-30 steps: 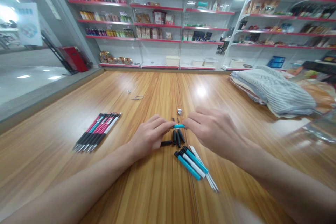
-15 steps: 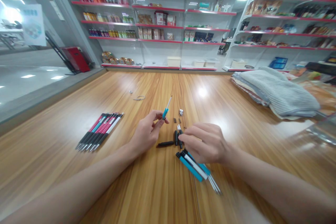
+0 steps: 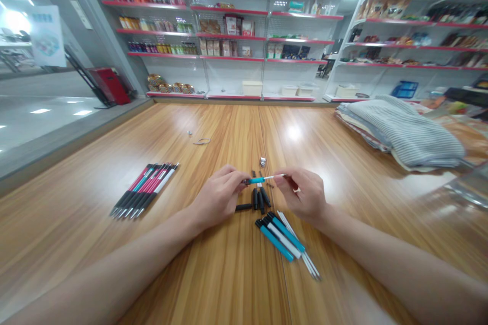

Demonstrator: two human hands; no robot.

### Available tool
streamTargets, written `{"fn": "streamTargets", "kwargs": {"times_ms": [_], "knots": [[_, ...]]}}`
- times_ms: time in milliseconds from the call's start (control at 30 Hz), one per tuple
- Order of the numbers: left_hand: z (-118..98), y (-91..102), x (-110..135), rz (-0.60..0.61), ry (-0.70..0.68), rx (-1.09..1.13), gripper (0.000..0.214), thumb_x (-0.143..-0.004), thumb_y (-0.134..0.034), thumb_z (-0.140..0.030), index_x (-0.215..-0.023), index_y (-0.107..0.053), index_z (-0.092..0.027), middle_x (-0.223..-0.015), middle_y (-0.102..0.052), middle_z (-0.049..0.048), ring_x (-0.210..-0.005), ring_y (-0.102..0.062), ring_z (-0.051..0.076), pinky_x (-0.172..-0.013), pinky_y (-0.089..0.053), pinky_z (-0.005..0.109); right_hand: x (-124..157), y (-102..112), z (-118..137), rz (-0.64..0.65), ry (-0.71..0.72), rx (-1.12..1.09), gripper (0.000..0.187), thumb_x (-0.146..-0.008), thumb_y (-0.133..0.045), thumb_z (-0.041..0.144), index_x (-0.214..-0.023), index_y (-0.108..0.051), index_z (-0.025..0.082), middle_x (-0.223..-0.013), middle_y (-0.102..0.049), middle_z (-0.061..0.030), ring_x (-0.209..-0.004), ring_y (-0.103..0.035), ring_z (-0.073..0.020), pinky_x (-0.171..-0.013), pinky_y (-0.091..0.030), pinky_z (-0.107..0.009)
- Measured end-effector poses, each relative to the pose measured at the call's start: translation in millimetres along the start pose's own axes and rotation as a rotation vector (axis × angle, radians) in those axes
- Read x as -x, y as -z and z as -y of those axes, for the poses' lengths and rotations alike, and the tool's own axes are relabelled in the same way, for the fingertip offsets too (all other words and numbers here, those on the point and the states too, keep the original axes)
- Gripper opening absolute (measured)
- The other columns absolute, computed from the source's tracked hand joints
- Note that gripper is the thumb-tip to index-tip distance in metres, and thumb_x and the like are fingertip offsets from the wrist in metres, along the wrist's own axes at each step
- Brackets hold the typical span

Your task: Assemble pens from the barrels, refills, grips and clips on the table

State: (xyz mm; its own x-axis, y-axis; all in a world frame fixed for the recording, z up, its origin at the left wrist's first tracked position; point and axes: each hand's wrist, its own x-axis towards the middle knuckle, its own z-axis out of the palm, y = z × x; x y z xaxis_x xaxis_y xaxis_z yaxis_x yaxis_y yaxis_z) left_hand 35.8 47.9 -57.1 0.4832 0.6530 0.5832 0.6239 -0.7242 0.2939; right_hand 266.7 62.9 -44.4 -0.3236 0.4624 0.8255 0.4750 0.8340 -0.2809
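My left hand [image 3: 219,195] is closed on a blue pen barrel [image 3: 256,180], held nearly level above the table. A thin white pen refill [image 3: 269,177] sticks out of the barrel to the right. My right hand [image 3: 303,195] pinches at the refill's tip; whether a small part is also between those fingers cannot be seen. Beneath the hands lie several black pen grips [image 3: 261,203] and small dark parts. Closer to me are blue barrels [image 3: 276,242], a white barrel [image 3: 284,240] and several loose white refills [image 3: 310,266].
Assembled pens [image 3: 145,191] lie side by side at the left. Small silver pen tips [image 3: 263,162] sit beyond the hands. A looped tie [image 3: 202,141] lies farther back. Folded cloths [image 3: 404,132] are stacked at the right; stocked shelves [image 3: 232,38] stand behind the table.
My left hand has turned the barrel and refill from upright to nearly level, pointing right. My right hand has risen from the black grips to the refill's tip.
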Motion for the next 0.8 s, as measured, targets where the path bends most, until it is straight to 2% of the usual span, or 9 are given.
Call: {"fn": "streamTargets", "kwargs": {"times_ms": [133,267,433,667,800], "knots": [[0.5,1.0,-0.3,-0.002,-0.023,-0.056,0.018,-0.092,-0.048,-0.013,-0.108,-0.055,-0.017,-0.093,-0.062,0.0061,-0.090,-0.053,0.019,-0.082,-0.044,0.034,-0.3,0.1,1.6,0.078,0.051,-0.055,0.009,-0.087,-0.057,0.015,-0.078,-0.059,0.017,-0.067,-0.059,-0.0012,-0.061,-0.054,-0.0109,-0.057,-0.040,-0.024],[-1.4,1.4,1.4,0.015,-0.066,-0.031,0.021,-0.093,-0.046,-0.013,-0.113,-0.054,-0.017,-0.095,-0.060,0.0063,-0.090,-0.054,0.017,-0.081,-0.044,0.031,2.7,-1.3,2.7,0.191,0.087,-0.143,0.010,-0.087,-0.056,0.015,-0.077,-0.059,0.016,-0.068,-0.058,-0.0020,-0.062,-0.053,-0.0118,-0.058,-0.039,-0.025],[-3.9,0.9,3.5,0.044,-0.130,-0.059,0.023,-0.094,-0.048,-0.018,-0.116,-0.054,-0.018,-0.090,-0.059,0.0055,-0.083,-0.055,0.015,-0.073,-0.045,0.027,5.5,-2.2,2.7,0.274,0.108,-0.170,0.015,-0.089,-0.054,0.019,-0.076,-0.061,0.017,-0.066,-0.058,-0.0021,-0.061,-0.054,-0.0124,-0.058,-0.038,-0.025],[-4.0,0.4,7.1,0.079,-0.118,-0.136,0.018,-0.094,-0.045,-0.023,-0.108,-0.057,-0.018,-0.079,-0.057,0.0035,-0.071,-0.054,0.014,-0.063,-0.041,0.025,3.8,-3.5,3.4,0.276,0.090,-0.120,0.016,-0.090,-0.052,0.021,-0.079,-0.063,0.017,-0.068,-0.060,-0.0030,-0.064,-0.054,-0.0132,-0.061,-0.039,-0.026],[-5.2,1.3,7.4,0.079,-0.126,-0.144,0.017,-0.094,-0.045,-0.022,-0.105,-0.057,-0.017,-0.076,-0.055,0.0029,-0.068,-0.052,0.014,-0.061,-0.039,0.025,4.8,-3.9,4.0,0.274,0.055,-0.103,0.024,-0.090,-0.052,0.022,-0.069,-0.058,0.017,-0.063,-0.055,-0.0015,-0.060,-0.050,-0.0122,-0.059,-0.036,-0.026]]}}
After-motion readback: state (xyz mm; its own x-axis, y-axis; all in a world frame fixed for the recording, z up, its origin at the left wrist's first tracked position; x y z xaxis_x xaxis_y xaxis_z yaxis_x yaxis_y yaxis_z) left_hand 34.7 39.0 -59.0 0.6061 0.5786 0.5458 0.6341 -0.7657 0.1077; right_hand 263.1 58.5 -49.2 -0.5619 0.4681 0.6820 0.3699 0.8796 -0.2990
